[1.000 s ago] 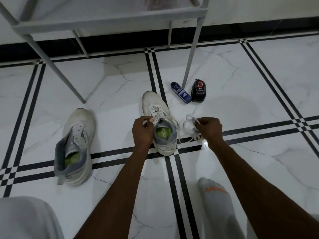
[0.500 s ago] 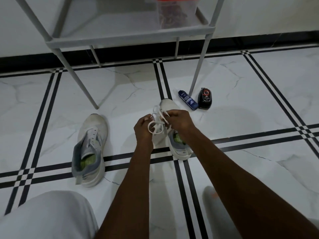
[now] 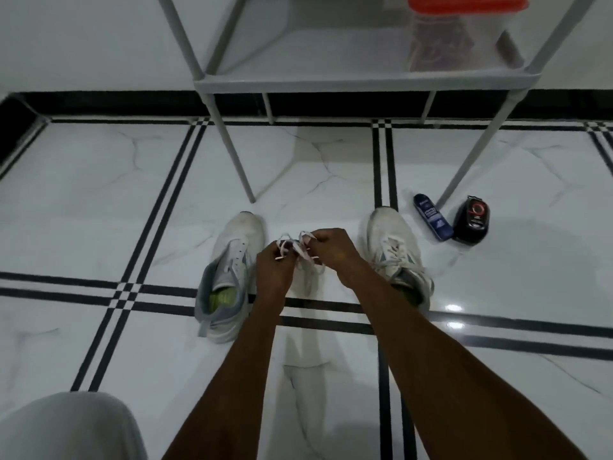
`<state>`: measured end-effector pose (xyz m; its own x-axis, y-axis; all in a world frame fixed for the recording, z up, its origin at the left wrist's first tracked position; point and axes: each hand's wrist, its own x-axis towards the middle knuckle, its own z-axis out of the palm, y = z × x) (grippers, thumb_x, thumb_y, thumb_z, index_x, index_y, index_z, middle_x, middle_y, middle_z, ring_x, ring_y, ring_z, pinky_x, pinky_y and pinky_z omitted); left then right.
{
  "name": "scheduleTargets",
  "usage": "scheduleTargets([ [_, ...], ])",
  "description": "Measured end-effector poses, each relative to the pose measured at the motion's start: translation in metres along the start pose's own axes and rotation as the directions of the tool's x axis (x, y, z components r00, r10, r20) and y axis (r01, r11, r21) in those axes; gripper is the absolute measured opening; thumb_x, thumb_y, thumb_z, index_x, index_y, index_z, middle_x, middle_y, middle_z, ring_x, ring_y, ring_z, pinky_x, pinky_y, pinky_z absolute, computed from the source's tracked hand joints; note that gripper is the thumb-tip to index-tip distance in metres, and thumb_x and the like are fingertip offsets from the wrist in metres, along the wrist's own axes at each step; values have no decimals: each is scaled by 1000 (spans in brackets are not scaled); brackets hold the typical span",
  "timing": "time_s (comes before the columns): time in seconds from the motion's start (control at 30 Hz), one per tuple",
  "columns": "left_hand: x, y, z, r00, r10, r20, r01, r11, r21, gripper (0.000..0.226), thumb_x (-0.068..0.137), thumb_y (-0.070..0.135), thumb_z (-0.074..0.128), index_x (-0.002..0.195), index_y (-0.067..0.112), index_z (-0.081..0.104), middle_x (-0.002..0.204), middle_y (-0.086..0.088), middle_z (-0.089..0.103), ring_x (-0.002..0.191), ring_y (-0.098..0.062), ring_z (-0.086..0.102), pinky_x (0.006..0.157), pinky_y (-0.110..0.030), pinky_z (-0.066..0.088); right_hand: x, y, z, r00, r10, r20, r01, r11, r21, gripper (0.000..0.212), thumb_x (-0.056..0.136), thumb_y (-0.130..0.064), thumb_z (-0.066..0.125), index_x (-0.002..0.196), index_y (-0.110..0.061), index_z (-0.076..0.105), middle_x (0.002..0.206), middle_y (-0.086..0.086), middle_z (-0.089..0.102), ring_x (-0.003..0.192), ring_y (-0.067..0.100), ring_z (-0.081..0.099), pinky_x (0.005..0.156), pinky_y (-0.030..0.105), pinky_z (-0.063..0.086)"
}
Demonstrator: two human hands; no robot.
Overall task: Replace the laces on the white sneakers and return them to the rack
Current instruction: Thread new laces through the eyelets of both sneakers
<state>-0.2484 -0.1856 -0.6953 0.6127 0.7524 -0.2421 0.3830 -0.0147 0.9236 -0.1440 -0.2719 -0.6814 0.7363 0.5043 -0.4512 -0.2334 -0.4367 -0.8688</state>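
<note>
Moved off the right sneaker (image 3: pixel 396 260) to mid-frame, between the pair. Left to right: unlaced left sneaker (image 3: pixel 229 277); left hand (image 3: pixel 273 270) and right hand (image 3: pixel 331 252) pinching a loose lace (image 3: pixel 300 249). Rack (image 3: pixel 331 83) top centre. Threading presumably next.

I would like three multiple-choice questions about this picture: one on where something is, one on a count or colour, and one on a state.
1. Where is the blue bottle?
A. on the rack shelf
B. on the floor, beside the black bottle
C. inside a sneaker

2. How many sneakers are on the floor?
A. one
B. two
C. three

3. What is the lace doing?
A. lying loose on the floor
B. held between both hands
C. hanging from the rack

Answers: 1 B, it lies by the rack leg. 2 B, the left sneaker and right sneaker. 3 B, the left hand and right hand both pinch it.
</note>
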Motion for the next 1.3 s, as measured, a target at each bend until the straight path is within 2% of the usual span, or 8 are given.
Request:
scheduleTargets([
  [0.13,10,10,-19,991,58,-123,-16,949,316,27,98,24,61,80,5,71,73,-5,71,71,-20,65,64,-22,42,4,-13,16,998,-56,-14,50,959,-279,42,95,-32,61,68,1,64,70,20,63,64,18,54,63,31,42],
  [0.2,12,12,-22,994,25,-104,9,946,323,30,96,27,60,79,5,72,72,-9,73,72,-25,70,69,-29,51,4,-18,19,998,-70,7,68,937,-343,40,97,-27,59,63,-6,60,65,13,58,65,20,54,65,29,39],
  [0.27,12,14,-24,998,2,-66,19,950,312,26,93,26,61,86,6,76,79,-12,75,77,-25,72,73,-31,55,4,-22,23,996,-63,58,82,901,-426,34,98,-24,55,75,-2,68,79,14,68,80,28,63,71,31,43],
  [0.43,-10,4,-14,989,-108,99,22,779,626,26,99,12,51,106,1,73,105,-17,74,100,-31,69,83,-32,47,2,1,30,986,42,161,73,759,-647,31,98,-24,50,104,0,68,111,18,69,106,33,65,83,30,48],
  [0.63,-20,-2,0,973,-221,63,122,730,672,34,101,6,45,130,3,62,125,-19,66,116,-33,62,98,-33,44,3,6,28,966,92,243,122,664,-738,46,97,-25,54,133,3,50,138,17,49,128,31,48,104,36,44],
  [0.93,-20,-3,5,975,-219,47,132,730,670,36,101,4,43,133,4,60,125,-21,64,116,-35,61,98,-35,44,0,9,31,950,95,297,186,592,-784,54,102,-29,47,147,-2,37,162,14,19,148,32,20,116,41,32],
  [1.17,-17,-17,3,980,-188,68,99,752,651,35,97,5,53,132,6,59,120,-20,64,106,-36,63,90,-38,49,12,-6,36,965,43,258,190,565,-803,41,99,-34,56,126,-3,59,133,15,58,128,28,50,107,34,40],
  [1.3,-11,-16,-11,984,-156,91,70,795,603,26,93,2,55,115,-2,67,110,-20,71,101,-34,67,89,-36,50,19,-9,41,972,75,221,132,606,-784,34,98,-26,53,118,0,62,124,19,63,119,32,57,94,34,46],
])
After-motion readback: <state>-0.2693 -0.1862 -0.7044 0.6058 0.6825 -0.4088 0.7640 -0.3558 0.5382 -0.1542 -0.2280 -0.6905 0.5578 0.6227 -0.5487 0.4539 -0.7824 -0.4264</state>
